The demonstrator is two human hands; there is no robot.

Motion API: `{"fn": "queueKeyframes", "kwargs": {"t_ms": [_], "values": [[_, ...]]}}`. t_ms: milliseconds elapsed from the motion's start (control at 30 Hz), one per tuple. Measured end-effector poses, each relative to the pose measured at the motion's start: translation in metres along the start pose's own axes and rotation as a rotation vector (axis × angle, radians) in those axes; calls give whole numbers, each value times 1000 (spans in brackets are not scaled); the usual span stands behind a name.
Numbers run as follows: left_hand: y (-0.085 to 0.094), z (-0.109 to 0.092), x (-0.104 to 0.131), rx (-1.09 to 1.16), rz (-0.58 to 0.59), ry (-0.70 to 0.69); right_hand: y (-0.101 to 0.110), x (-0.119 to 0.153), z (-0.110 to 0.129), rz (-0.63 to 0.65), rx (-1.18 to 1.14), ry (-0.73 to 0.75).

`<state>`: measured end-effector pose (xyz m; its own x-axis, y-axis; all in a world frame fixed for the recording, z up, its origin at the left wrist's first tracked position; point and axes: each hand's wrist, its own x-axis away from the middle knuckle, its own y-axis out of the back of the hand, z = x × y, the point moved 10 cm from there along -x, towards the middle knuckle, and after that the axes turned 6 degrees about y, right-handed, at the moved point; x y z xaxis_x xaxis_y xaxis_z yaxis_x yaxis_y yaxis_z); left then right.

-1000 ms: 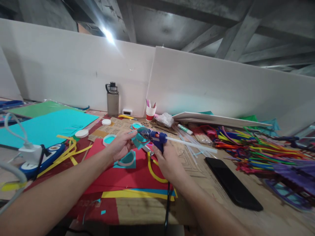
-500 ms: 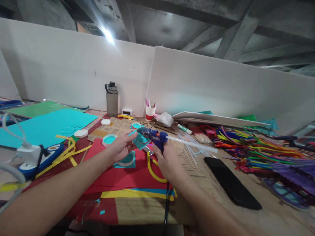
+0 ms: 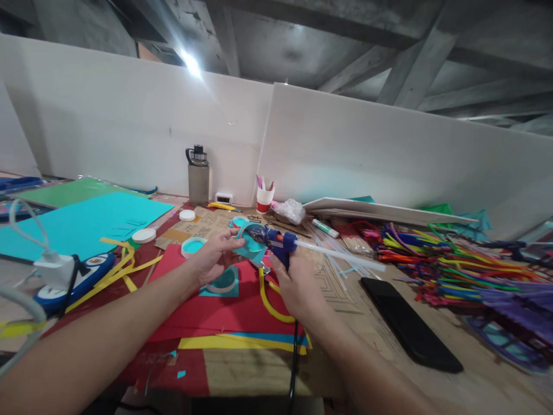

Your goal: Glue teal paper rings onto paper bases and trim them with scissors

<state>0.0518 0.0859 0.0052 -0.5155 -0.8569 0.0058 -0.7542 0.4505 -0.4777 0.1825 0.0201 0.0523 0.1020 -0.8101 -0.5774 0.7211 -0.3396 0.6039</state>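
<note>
My left hand (image 3: 218, 256) pinches a small blue paper piece (image 3: 253, 249) that has a round rim on it. My right hand (image 3: 296, 276) is wrapped round the handle of a blue glue gun (image 3: 280, 243), whose nozzle points left at that piece. A long clear glue stick (image 3: 341, 255) sticks out of the gun's back. Below my hands, a white ring (image 3: 222, 282) rests on a blue square on the red sheets (image 3: 203, 314). Just under the gun lies a curved yellow strip (image 3: 268, 305).
A black phone (image 3: 410, 323) lies to the right, near colourful pipe cleaners (image 3: 458, 265). Behind stand a bottle (image 3: 198, 178) and a red-and-white cup (image 3: 264, 200). On the left are a large cyan sheet (image 3: 86, 222), yellow strips (image 3: 108, 280) and a white plug (image 3: 54, 270).
The blue piece in my left hand has turned slightly, showing more of its round rim. The glue gun stays beside it, and the whole view has shifted a little.
</note>
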Motion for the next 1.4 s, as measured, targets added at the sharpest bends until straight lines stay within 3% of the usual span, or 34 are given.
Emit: {"fn": "queueKeyframes", "kwargs": {"t_ms": [233, 833, 1033, 1400], "values": [[1, 0, -1, 42, -28, 12, -4, 2, -6, 32, 17, -52], [7, 5, -5, 50, -22, -8, 5, 3, -8, -44, 31, -84], [5, 7, -6, 31, -19, 12, 3, 1, -4, -23, 24, -35], [12, -8, -2, 12, -86, -75, -4, 0, 5, 23, -49, 19]]}}
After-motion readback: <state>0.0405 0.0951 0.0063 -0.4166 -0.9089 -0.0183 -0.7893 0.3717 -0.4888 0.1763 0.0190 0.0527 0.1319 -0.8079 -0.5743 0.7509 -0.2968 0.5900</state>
